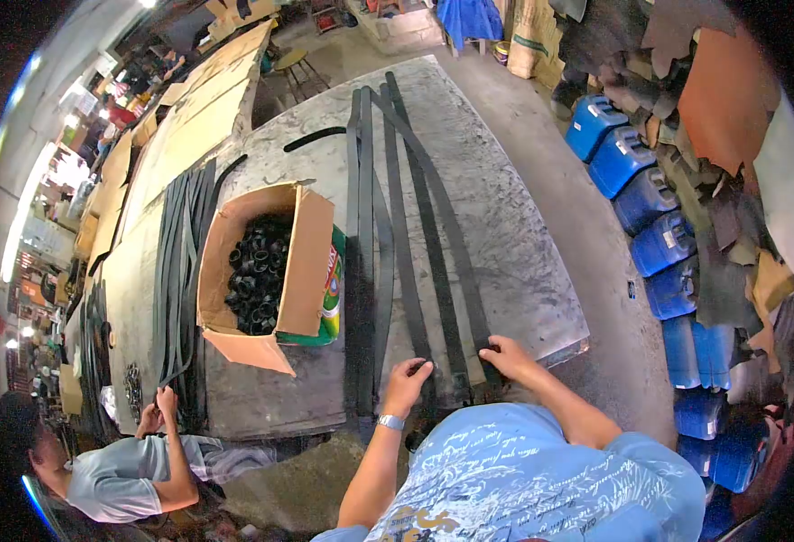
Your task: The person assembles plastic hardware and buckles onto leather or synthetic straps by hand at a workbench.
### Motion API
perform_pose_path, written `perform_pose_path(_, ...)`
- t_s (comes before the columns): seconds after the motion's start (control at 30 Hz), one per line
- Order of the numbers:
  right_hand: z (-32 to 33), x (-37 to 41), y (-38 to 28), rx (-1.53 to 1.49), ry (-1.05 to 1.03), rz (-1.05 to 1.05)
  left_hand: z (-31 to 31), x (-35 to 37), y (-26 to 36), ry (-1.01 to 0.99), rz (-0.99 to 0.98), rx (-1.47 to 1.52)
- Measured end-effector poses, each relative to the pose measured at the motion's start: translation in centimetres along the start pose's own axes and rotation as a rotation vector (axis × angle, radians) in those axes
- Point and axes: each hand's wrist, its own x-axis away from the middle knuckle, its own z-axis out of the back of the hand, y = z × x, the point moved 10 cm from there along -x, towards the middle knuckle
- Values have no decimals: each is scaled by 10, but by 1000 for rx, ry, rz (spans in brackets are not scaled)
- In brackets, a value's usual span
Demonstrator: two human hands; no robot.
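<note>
Light-blue T-shirt (541, 461) with white script lettering fills the bottom of the view, its wearer's forearms reaching over the near edge of a grey, scuffed, flat-topped table (523, 262). Three long, flat, dark strips fan out there, long axes running from the hands to the far end, where they draw close together or cross. The right hand (508, 356) is at the near part of the outer charcoal strip (462, 262), which slants away up and to the left; its grip is closed, thumb and fingers pinching the strip. The left hand (406, 387), a silver-coloured watch (390, 422) at its wrist, has a similar narrow pinch on the inner charcoal strip (403, 262), which runs more nearly straight ahead. Between them lies a blacker middle strip (436, 271), held by neither. Left of the left hand, nearer to it than to the right, lies a bundle of flat black strips (361, 271), beside an open brown cardboard box (306, 262) of black ring-shaped pieces (257, 275).
</note>
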Motion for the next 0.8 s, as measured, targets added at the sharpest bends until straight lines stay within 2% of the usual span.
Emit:
perform_pose_path(0.03, -4, 0, -6, 116, 69, 26, 0, -1, 5, 16, -16, 4)
perform_pose_path(0.07, -6, 4, -32, 239, 197, 203, -8, -10, -1, -31, 40, 134)
perform_pose_path(0.17, -25, 2, -53, -19, 40, 69, -37, -15, 13, -138, 103, 292)
perform_pose_path(0.2, -26, -3, -56, 12, 127, 101, -45, -24, 13, -136, 12, 285)
perform_pose_path(0.3, -40, -38, -38, -242, 55, 44, -53, -37, 0, -152, 153, 416)
perform_pose_path(0.33, -38, -30, -50, -377, -84, -47, -58, -36, -4, -223, 251, 568)
perform_pose_path(0.43, -56, -42, -50, -520, -143, 157, -75, -25, -1, -370, 336, 911)
perform_pose_path(0.47, -40, -26, -68, -407, -77, 143, -75, -26, 0, -405, 317, 910)
perform_pose_path(0.57, -28, -10, -88, -557, -120, 33, -80, -19, 14, -497, 345, 1079)
perform_pose_path(0.6, -25, -15, -84, -484, -76, 31, -72, -18, 17, -453, 311, 927)
perform_pose_path(0.67, -31, -26, -61, -498, -121, -31, -51, -12, 36, -371, 247, 614)
perform_pose_path(0.77, -19, -19, -65, -570, -152, -76, 50, 17, 154, 6, -343, -122)
perform_pose_path(0.8, -14, -14, -63, -650, -153, -103, 91, 38, 197, 146, -463, -150)
